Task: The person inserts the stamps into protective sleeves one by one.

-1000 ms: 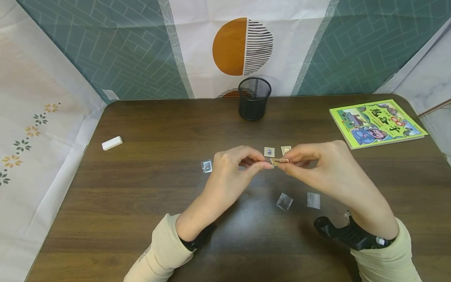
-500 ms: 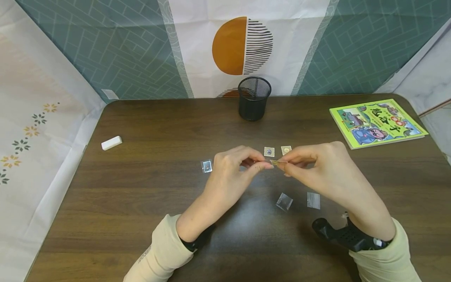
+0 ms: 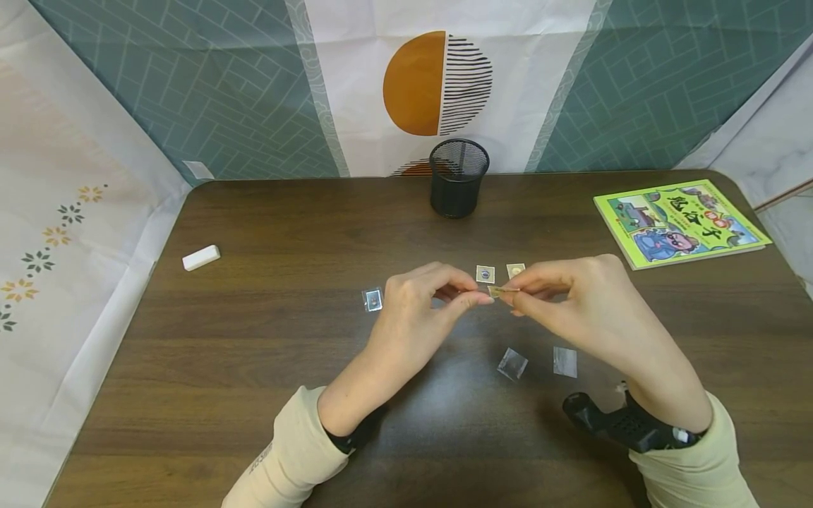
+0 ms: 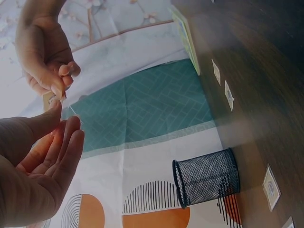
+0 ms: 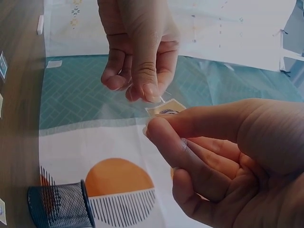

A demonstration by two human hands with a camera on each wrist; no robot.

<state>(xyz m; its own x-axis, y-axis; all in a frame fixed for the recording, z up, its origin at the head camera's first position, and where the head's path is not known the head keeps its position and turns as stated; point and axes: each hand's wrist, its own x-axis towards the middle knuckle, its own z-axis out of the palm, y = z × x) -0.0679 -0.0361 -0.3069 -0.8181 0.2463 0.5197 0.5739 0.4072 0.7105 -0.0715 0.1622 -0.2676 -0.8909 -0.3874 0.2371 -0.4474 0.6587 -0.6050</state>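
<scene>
My right hand (image 3: pixel 581 289) pinches a small cream postage stamp (image 3: pixel 502 291) between thumb and forefinger, above the table. The dark print on the stamp (image 5: pixel 164 109) shows in the right wrist view. Opposite it, my left hand (image 3: pixel 416 303) pinches a thin clear plastic sleeve (image 4: pixel 73 111) at its fingertips; its outline is faint. The stamp's edge lies close to the sleeve; whether it is inside cannot be told. Beyond the hands lie a stamp with a dark picture (image 3: pixel 485 274) and a paler stamp (image 3: pixel 515 270), partly near the right fingers.
A sleeved stamp (image 3: pixel 372 300) lies left of the left hand. Two clear sleeves (image 3: pixel 512 363) lie nearer, below the right hand. A black mesh pen holder (image 3: pixel 459 180) stands at the back edge, a green book (image 3: pixel 682 222) back right, a white block (image 3: pixel 201 258) far left.
Both hands stay almost in place. The stamp in the right fingers tilted nearly edge-on, then turned slightly back; the right wrist shifted a little left.
</scene>
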